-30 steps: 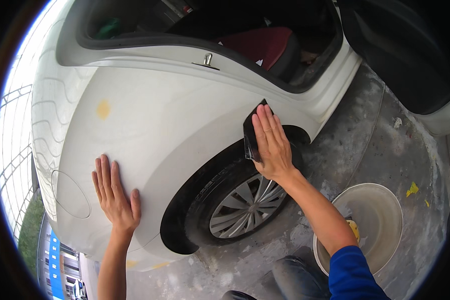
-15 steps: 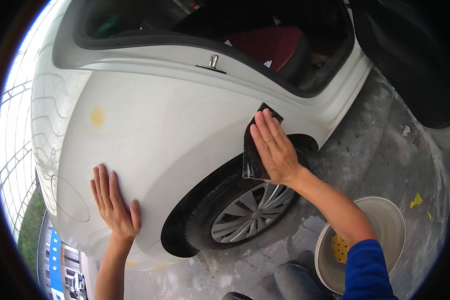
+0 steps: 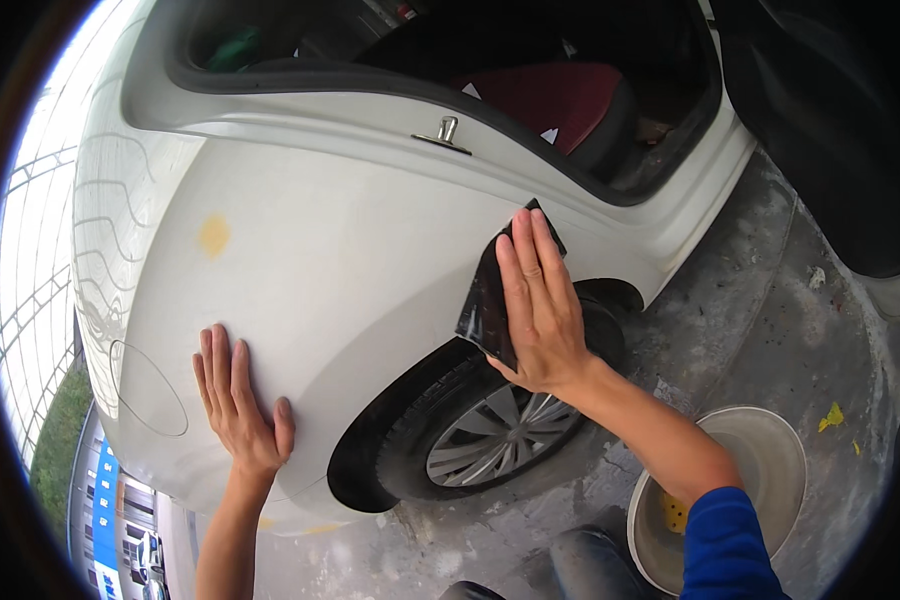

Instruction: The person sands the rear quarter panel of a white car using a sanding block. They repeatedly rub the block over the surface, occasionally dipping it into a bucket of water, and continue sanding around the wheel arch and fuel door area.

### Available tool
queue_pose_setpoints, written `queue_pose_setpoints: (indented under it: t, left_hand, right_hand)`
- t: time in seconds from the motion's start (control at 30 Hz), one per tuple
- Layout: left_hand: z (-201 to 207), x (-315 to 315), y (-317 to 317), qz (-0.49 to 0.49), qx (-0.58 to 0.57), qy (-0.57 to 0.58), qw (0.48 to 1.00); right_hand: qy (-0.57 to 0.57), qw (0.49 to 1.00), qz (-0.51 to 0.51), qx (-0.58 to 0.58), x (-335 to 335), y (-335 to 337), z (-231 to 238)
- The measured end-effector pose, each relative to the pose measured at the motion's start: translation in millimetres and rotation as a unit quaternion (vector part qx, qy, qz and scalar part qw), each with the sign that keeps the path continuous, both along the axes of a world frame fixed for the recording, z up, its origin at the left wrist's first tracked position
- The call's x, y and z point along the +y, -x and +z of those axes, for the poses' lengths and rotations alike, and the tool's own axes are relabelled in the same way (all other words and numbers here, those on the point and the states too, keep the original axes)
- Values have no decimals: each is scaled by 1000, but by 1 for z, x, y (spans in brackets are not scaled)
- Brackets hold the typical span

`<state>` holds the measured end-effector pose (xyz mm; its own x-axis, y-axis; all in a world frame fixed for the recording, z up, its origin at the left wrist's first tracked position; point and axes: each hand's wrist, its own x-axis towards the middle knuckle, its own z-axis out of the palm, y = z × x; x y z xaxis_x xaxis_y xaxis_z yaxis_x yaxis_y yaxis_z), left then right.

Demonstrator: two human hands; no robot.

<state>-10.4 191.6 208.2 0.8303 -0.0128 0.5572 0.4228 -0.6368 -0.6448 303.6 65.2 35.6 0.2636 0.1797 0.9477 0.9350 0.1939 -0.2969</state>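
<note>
My left hand (image 3: 238, 405) lies flat on the white rear side panel (image 3: 310, 220) of a car, fingers stretched and thumb apart, holding nothing. With my right hand (image 3: 542, 315), I hold a dark sheet that looks like sandpaper (image 3: 485, 305) against the panel just above the wheel arch. The fingers are straight and together over the sheet, whose lower left corner sticks out past them. A yellowish round patch (image 3: 214, 236) marks the panel above my left hand. Below my right hand is the wheel (image 3: 495, 440), with a black tire and silver spokes.
A pale bucket (image 3: 780, 470) stands on the grey floor (image 3: 710, 330) at lower right, with a yellow holed thing (image 3: 674, 513) inside, partly behind my sleeve. Above the panel, the door opening shows a dark red seat (image 3: 560, 100). A metal latch (image 3: 446, 132) juts from the door frame.
My right hand and the sandpaper have shifted slightly left along the panel, and the sheet has tilted. My left hand stays at about the same place on it. The whole view has shifted a little.
</note>
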Motion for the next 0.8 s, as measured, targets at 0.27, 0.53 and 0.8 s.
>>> queue_pose_setpoints:
  t: [0.27,0.53,0.8]
  left_hand:
    - [2,0,8,8,4,-6,1000]
    - [0,2,3,2,5,-7,1000]
    - [2,-1,1,0,1,0,1000]
  right_hand:
    - [90,995,14,-45,-13,-14,5]
    - [20,991,-37,-129,36,15,73]
    - [-3,999,37,-11,1,-8,3]
